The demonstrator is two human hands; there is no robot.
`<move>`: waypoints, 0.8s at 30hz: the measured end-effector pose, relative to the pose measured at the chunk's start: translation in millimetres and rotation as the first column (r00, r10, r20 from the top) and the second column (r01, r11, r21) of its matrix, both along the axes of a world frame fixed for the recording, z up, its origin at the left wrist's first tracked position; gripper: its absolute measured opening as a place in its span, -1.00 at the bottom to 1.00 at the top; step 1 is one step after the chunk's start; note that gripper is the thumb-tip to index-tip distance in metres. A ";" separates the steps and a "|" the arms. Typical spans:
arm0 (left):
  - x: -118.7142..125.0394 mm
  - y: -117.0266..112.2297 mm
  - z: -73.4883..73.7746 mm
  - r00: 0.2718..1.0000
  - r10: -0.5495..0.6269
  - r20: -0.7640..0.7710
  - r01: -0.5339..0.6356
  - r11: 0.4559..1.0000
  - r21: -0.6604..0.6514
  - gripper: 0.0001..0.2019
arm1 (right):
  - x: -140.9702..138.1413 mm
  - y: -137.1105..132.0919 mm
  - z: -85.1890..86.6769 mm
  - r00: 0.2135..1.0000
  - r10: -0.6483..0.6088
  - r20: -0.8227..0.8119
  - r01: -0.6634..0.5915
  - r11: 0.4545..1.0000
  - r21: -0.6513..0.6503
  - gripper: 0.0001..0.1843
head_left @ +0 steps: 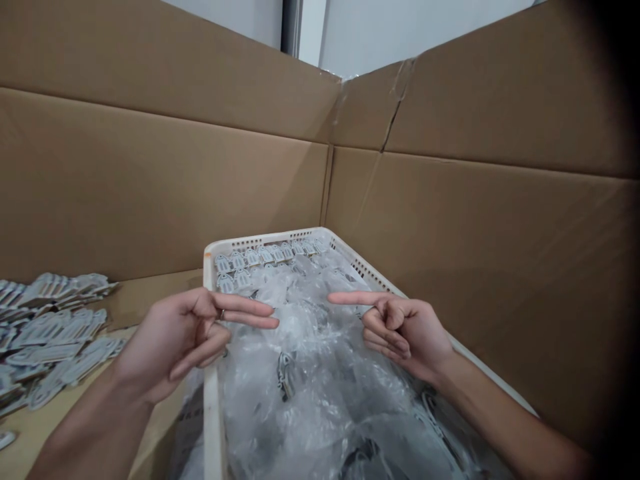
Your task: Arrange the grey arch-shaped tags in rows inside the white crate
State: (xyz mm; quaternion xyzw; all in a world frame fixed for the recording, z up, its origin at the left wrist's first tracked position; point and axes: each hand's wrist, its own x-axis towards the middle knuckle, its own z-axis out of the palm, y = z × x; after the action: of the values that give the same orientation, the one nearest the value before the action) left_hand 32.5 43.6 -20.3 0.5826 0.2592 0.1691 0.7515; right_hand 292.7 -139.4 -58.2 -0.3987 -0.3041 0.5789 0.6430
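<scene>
My left hand [175, 340] hovers at the left rim of a white plastic basket [212, 413]. Two of its fingers stretch to the right, the others curl loosely, and I see nothing in it. Across the basket my right hand [407, 333] points left with its index finger, the remaining fingers folded and no object visible in them. Both hands are above crumpled clear plastic bags [310, 413]. A small dark-and-white piece [285, 375] shows among the plastic. Rows of flat grey-white tags [265, 253] lie along the basket's far end.
Piles of similar flat tags [55, 330] lie on a tan surface [145, 297] to the left. Tall cardboard walls [165, 180] rise behind and on the right, meeting in a corner beyond the basket. Dark shapes [365, 457] show under the near plastic.
</scene>
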 end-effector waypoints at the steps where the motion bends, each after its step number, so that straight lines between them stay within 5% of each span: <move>1: 0.1 -0.6 -0.1 0.999 0.032 -0.015 -0.032 0.999 0.000 -0.53 | -0.1 0.1 0.0 1.000 -0.002 0.000 0.002 1.000 -0.001 -0.28; 7: -0.5 -1.4 -7.4 0.997 0.069 0.042 -0.065 0.995 -0.076 -0.74 | -0.1 1.3 0.1 1.000 -0.008 0.013 0.008 1.000 -0.005 -0.28; 10: -1.5 0.4 -9.4 0.992 0.060 0.109 -0.051 0.995 -0.087 -0.70 | 0.4 1.6 -0.8 1.000 -0.009 0.016 0.009 1.000 -0.010 -0.31; 13: 0.0 0.0 -2.0 0.979 0.122 0.161 -0.110 0.991 -0.081 -0.74 | 1.5 2.2 -3.8 1.000 -0.009 -0.002 0.009 1.000 0.010 -0.66; 15: 2.5 -1.9 5.4 0.962 0.189 0.196 -0.171 0.980 -0.106 -0.73 | 2.6 2.8 -6.3 0.999 -0.001 -0.033 0.002 1.000 0.025 -0.85; 18: 6.4 -4.7 12.6 0.952 0.233 0.200 -0.204 0.966 -0.158 -0.67 | 3.8 3.5 -8.8 0.998 0.000 -0.062 0.001 1.000 0.025 -0.86; 24: 3.5 0.0 9.1 0.972 0.170 0.160 -0.163 0.985 -0.057 -0.49 | 4.2 3.6 -8.9 0.999 -0.004 -0.047 0.005 1.000 0.024 -0.87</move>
State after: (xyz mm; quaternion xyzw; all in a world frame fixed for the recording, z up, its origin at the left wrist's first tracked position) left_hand 36.0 43.6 -11.2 0.5263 0.2481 0.2730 0.7661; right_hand 296.9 -135.8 -67.1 -0.3781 -0.2949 0.5829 0.6560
